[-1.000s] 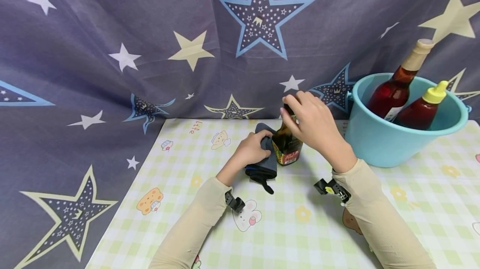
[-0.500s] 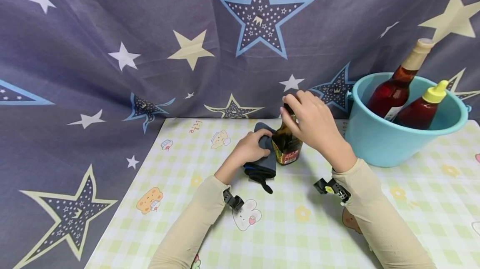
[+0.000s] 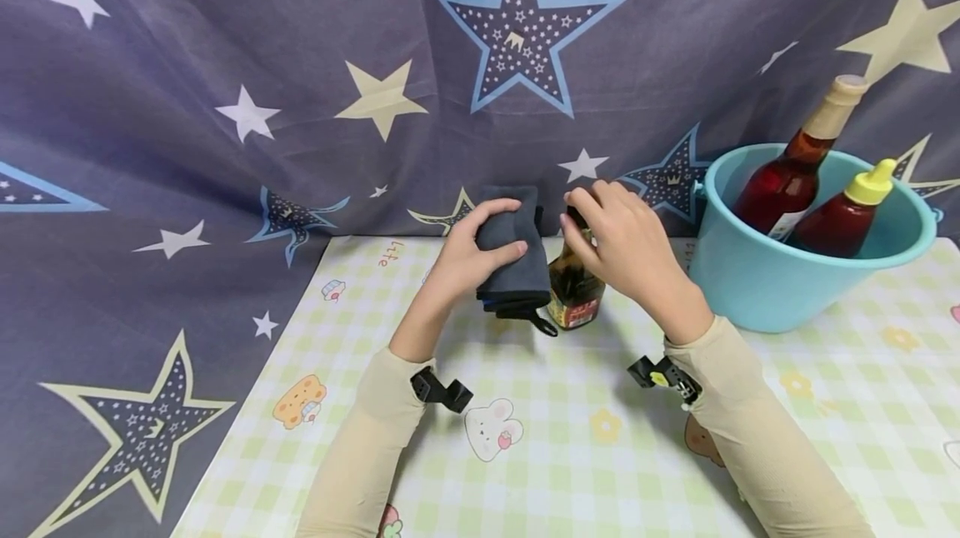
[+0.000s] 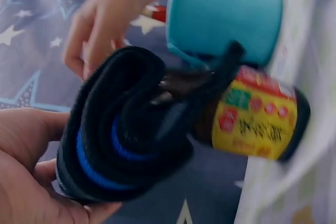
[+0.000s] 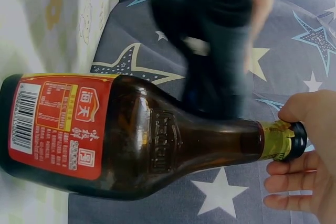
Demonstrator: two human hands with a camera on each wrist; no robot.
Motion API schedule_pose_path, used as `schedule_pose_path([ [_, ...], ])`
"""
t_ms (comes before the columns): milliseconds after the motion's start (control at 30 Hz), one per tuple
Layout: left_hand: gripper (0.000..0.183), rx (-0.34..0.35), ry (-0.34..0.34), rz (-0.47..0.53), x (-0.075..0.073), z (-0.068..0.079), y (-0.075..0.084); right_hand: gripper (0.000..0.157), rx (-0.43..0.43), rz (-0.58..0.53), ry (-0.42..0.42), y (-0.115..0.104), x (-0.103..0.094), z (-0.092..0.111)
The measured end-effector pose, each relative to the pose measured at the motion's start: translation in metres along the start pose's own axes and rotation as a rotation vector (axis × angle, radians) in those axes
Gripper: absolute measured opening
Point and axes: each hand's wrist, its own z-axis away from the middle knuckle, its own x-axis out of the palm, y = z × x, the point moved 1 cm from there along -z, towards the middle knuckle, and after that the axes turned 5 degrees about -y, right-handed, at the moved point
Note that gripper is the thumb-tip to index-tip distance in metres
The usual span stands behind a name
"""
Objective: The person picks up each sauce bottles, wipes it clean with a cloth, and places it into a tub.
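Observation:
My left hand point(image 3: 463, 261) grips a folded dark blue-grey cloth point(image 3: 517, 267), raised off the table just left of the bottle. Thick folds with bright blue edging and a black hanging loop show on the cloth point(image 4: 100, 156) in the left wrist view. The brown glass sauce bottle point(image 3: 576, 292) stands upright on the table. Around its black cap, the thumb and fingers of my right hand point(image 3: 626, 242) hold the top. A red label with a barcode faces the right wrist camera on the bottle point(image 5: 58, 124). There the cloth point(image 5: 210, 45) is blurred, close to the neck.
On the right stands a light blue bucket point(image 3: 765, 288). It holds a tall red bottle point(image 3: 780, 188) and a squeeze bottle point(image 3: 840, 226) with a yellow cap. A star-patterned curtain point(image 3: 300, 146) hangs behind the checkered tablecloth point(image 3: 585, 471).
My left hand has lifted the folded cloth off the table, up and slightly left, turning it more upright. My right hand and the bottle have stayed in place.

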Motion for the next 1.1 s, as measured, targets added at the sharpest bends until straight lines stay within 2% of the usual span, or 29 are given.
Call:
schedule_pose_path([
  [133, 0.053, 0.034, -0.006, 0.163, 0.009, 0.003, 0.006, 0.020, 0.004, -0.006, 0.004, 0.000, 0.000, 0.001],
  [300, 0.053, 0.096, -0.063, 0.243, 0.023, 0.003, 0.004, 0.021, 0.020, -0.015, -0.011, -0.001, 0.000, 0.003],
  [400, 0.052, 0.111, -0.095, 0.238, 0.030, 0.002, 0.001, 0.022, 0.027, -0.019, -0.015, -0.001, 0.000, 0.002],
  [533, 0.052, 0.117, -0.104, 0.209, 0.034, 0.001, -0.002, 0.022, 0.028, -0.017, -0.015, -0.001, -0.001, 0.002],
  [1100, 0.051, 0.101, -0.152, 0.054, 0.034, -0.002, -0.012, 0.021, 0.016, -0.011, -0.008, -0.001, 0.000, 0.001],
])
